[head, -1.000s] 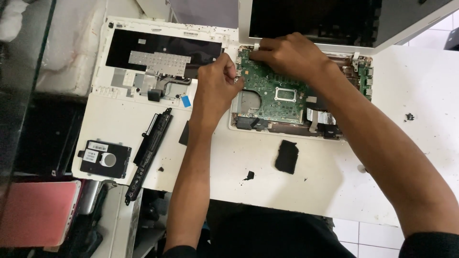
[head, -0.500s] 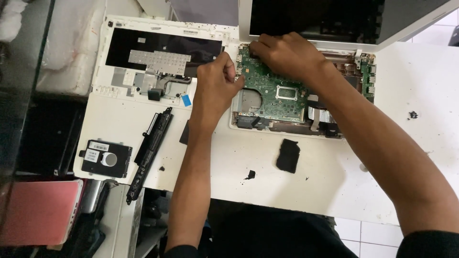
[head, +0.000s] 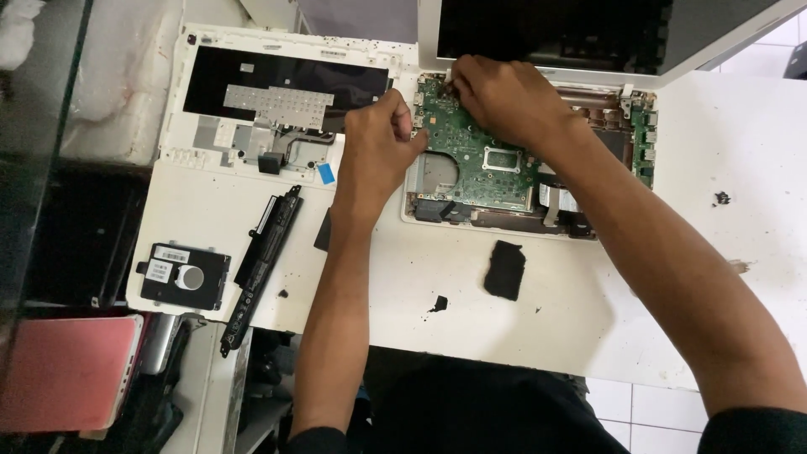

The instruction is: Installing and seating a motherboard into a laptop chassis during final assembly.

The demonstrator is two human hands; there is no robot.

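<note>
From your head camera, the white laptop is well into being taken apart: its palm-rest cover [head: 277, 109] lies upside down off to the side of your left hand's knuckles, the slim black battery [head: 262, 252] and the hard drive [head: 183, 276] lie well apart from your fingers near the table edge, and a black pad [head: 505, 269] rests just below the open base. The green motherboard [head: 479, 151] sits in the laptop base [head: 643, 147], so by the look of it the board itself is what remains to be freed. Your left hand [head: 378, 143] is curled tight at the board's left edge, fingertips pinched together on something there that I cannot make out. Your right hand [head: 503, 97] arches over the board's far corner just below the screen hinge, fingers bent down and pressed close; what they grip is hidden. Both forearms reach in from the near table edge.
</note>
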